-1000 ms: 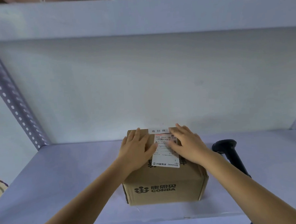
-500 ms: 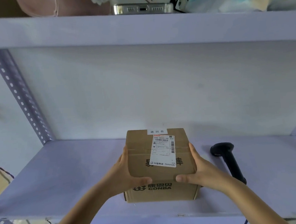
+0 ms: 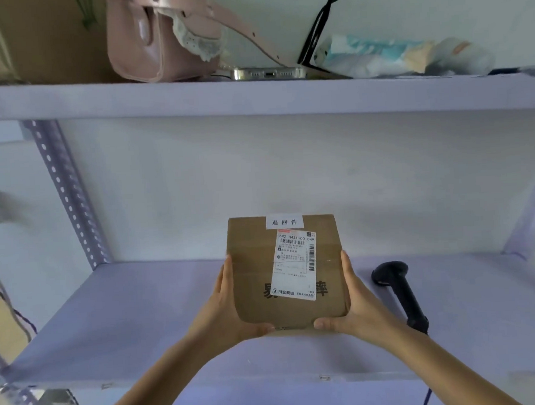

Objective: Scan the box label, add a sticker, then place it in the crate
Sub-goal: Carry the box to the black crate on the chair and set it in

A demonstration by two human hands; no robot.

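Note:
A brown cardboard box (image 3: pixel 254 265) is held up off the shelf, its top face tilted toward me. On that face are a white shipping label (image 3: pixel 295 266) with barcodes and a small white sticker (image 3: pixel 283 222) at the far edge. My left hand (image 3: pixel 225 308) grips the box's left side, thumb under the near edge. My right hand (image 3: pixel 357 303) grips the right side the same way. A black barcode scanner (image 3: pixel 403 291) lies on the shelf to the right of the box. No crate is in view.
The lilac shelf board (image 3: pixel 142 319) runs between perforated metal posts (image 3: pixel 68 195). The upper shelf (image 3: pixel 253 93) overhead carries a pink bag (image 3: pixel 149 37), a phone (image 3: pixel 267 73) and soft packages (image 3: pixel 401 56). Cables hang at the far left.
My hands went from lying flat on the box top to gripping its sides. The box has come up off the shelf and tilted toward me. The view has tilted upward.

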